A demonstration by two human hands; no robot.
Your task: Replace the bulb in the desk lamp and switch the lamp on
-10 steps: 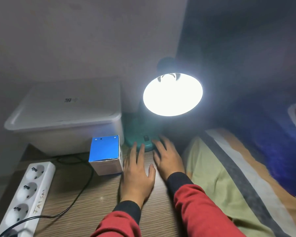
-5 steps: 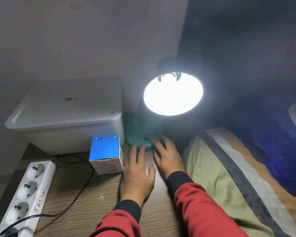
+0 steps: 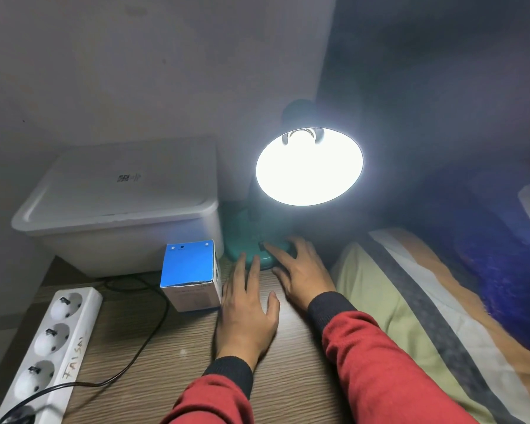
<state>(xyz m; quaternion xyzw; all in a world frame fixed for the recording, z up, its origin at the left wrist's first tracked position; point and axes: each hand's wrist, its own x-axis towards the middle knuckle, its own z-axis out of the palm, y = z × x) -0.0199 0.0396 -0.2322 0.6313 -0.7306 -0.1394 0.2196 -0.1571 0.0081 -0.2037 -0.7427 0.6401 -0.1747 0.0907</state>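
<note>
The desk lamp is lit: its round shade [image 3: 309, 166] glows white and glare hides the bulb inside. Its teal base [image 3: 248, 240] stands at the back of the wooden table [image 3: 172, 356]. My right hand [image 3: 300, 270] lies on the front of the base, the index fingertip touching the small dark switch [image 3: 261, 246]. My left hand [image 3: 247, 307] rests flat on the table just before the base, fingers apart, holding nothing. A blue-topped bulb box [image 3: 192, 275] stands left of my left hand.
A white lidded storage bin [image 3: 120, 203] sits at the back left. A white power strip [image 3: 49, 344] lies at the left edge with a black cable [image 3: 141, 341] plugged in. A striped blanket [image 3: 426, 316] covers the bed to the right.
</note>
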